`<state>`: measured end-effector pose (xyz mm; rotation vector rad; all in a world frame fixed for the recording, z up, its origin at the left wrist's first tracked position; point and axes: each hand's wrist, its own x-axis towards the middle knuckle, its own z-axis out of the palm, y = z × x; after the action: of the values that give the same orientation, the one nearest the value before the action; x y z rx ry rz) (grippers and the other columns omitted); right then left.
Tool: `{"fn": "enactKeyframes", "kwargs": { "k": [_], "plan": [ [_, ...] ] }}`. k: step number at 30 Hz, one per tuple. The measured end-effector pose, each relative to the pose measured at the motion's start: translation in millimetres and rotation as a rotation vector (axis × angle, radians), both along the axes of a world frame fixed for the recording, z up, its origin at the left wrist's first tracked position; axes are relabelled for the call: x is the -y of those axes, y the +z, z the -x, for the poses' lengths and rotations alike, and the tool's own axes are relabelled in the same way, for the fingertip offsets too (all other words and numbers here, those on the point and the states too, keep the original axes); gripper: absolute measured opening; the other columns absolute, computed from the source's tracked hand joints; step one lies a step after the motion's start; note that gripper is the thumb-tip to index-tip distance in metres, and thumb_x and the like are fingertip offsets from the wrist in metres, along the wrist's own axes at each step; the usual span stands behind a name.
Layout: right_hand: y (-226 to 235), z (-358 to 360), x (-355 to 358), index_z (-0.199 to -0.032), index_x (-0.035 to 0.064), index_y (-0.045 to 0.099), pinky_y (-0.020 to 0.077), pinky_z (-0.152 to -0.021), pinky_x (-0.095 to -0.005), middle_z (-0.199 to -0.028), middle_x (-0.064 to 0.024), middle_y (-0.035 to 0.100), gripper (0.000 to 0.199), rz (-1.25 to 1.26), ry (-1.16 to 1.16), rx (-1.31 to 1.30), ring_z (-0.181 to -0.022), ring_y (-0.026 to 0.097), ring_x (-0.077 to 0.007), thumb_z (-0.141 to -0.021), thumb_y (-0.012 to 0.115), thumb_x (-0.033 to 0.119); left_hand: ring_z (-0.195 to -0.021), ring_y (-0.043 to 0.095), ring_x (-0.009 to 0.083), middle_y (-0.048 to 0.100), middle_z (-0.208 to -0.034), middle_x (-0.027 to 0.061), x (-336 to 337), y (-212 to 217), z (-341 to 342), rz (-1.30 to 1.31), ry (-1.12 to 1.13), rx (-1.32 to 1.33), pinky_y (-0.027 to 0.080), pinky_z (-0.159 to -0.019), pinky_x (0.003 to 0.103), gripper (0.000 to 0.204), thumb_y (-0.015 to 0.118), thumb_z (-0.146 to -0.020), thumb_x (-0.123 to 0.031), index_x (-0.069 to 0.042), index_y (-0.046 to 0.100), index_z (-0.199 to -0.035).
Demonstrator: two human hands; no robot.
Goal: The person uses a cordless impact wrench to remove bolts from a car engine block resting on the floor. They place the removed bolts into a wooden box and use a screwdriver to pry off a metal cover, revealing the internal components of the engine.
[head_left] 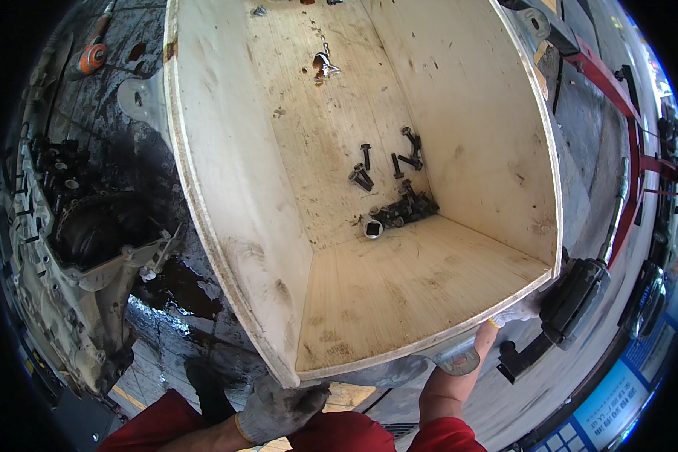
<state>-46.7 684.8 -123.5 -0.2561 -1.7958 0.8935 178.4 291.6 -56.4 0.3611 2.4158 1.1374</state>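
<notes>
A large open plywood box [429, 279] fills the middle of the view, tilted toward me. Several dark bolts [403, 207] and a shiny socket [373, 228] lie in its inner corner, and a small metal clip [325, 66] lies farther up the floor. My left hand [279, 407], in a grey glove, grips the box's near lower corner from below. My right hand [514, 312], in a pale glove, holds the near right corner and is mostly hidden behind the rim. My red trouser legs [339, 433] show at the bottom.
A greasy engine assembly [75, 241] sits at left on a wet, oily floor [173, 290]. An orange-handled tool [92, 56] lies top left. A black power tool [576, 297] rests just right of the box, with red bars [610, 83] beyond. Grey metal lugs [456, 360] stick out under the box.
</notes>
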Motion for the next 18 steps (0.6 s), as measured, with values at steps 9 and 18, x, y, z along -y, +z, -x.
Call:
{"fn": "enactKeyframes", "kwargs": {
  "k": [9, 18],
  "plan": [
    [-1.5, 3.5, 0.3, -0.115, -0.0076, 0.067, 0.0455, -0.051, -0.0260, -0.100, -0.0207, 0.075, 0.018, 0.153, 0.002, -0.062, -0.059, 0.058, -0.0129, -0.107, 0.068, 0.008, -0.078, 0.074, 0.0234, 0.075, -0.108, -0.0010, -1.6, 4.8, 6.0, -0.040, 0.028, 0.045, 0.055, -0.062, 0.042, 0.032, 0.088, -0.092, -0.031, -0.016, 0.081, -0.119],
    [7.3, 4.9, 10.9, -0.118, -0.0089, 0.065, 0.0464, -0.053, -0.0290, -0.069, -0.0071, 0.064, 0.021, 0.049, -0.024, 0.050, -0.054, 0.054, -0.0114, -0.110, 0.062, 0.010, -0.086, 0.071, 0.0205, 0.072, -0.124, -0.0043, -1.2, 10.2, 12.6, -0.037, -0.026, -0.013, 0.055, -0.065, 0.039, 0.022, 0.091, -0.088, -0.024, -0.019, 0.083, -0.108]
  ]
}}
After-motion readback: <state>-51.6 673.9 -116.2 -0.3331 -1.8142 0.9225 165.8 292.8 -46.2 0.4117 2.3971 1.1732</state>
